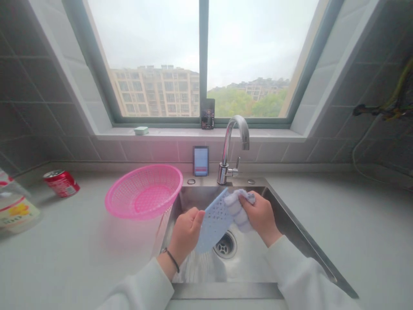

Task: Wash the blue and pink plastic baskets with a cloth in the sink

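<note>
Over the steel sink [226, 291] my left hand [187, 232] grips the left edge of a light blue perforated plastic sheet [213, 224], thumb on top. The sheet is tilted, with rows of holes in its upper part; its exact kind I cannot tell. My right hand [260, 215] is closed on a bunched white-and-grey cloth [238, 209], which touches the sheet's right side and hides part of it. Below them shows the round drain [225, 244] in the sink's bottom.
Behind the sink stands a chrome faucet [226, 150], with a phone-like screen [201, 161] beside it. A pink plastic basket [143, 193] sits left of the sink. Farther left are a red can [62, 183] lying on its side and a clear bottle [16, 211].
</note>
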The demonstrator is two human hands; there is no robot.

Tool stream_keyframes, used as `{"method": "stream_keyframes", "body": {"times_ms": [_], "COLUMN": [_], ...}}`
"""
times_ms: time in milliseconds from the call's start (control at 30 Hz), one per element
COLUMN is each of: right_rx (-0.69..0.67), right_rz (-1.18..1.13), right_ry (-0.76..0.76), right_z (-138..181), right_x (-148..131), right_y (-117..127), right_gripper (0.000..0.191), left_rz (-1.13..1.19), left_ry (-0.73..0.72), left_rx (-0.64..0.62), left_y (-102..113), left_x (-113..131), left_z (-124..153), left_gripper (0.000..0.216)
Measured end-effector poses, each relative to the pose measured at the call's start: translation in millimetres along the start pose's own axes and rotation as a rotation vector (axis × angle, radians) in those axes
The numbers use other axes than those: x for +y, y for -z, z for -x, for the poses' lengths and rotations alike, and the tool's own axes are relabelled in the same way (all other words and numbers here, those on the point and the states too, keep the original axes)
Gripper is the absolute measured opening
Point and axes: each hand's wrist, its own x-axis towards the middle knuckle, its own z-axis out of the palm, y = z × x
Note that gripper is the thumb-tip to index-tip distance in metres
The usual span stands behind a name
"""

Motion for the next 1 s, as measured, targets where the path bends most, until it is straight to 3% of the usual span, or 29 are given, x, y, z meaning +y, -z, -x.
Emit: {"method": "stream_keyframes", "body": {"times_ms": [67, 167, 400, 600, 733, 800, 1000], "right_rx": [0.107, 0.163, 0.101, -0.014, -0.232, -0.280, -0.020], "right_rz": [0.049, 0.000, -0.091, -0.205, -0.293, -0.292, -0.085], "right_ry": [-0.136, -0.288, -0.318, -0.138, 0.017, 0.033, -0.165], "right_z": [-18.3, -30.8, -26.0, -4.9, 19.9, 21.4, -15.1], "right_x": [25.3, 49.8, 47.5, 16.7, -4.9, -6.5, 20.6], "right_y": [10.3, 16.5, 10.7, 5.9, -10.3, -13.7, 5.9], "right_gripper": [0.046, 0.043, 0.049, 0.043, 0.043, 0.044, 0.042], "left_rz": [0.077, 0.160, 0.276, 0.306, 0.091, 0.006, -0.014], "left_ry": [0.030, 0.089, 0.057, 0.146, 0.066, 0.042, 0.017], "left_rx": [-0.012, 0.001, -0.103, -0.154, -0.140, -0.144, -0.121], "left_y": [-0.1, -1.2, -2.8, -13.5, -16.7, -14.5, -7.5], "left_x": [-2.7, -8.2, -11.3, -10.7, -14.0, -13.4, -6.2], "left_z": [-1.5, -3.8, -4.6, -1.1, -2.4, -3.3, -1.3], "left_gripper": [0.062, 0.065, 0.043, 0.038, 0.047, 0.047, 0.047]}}
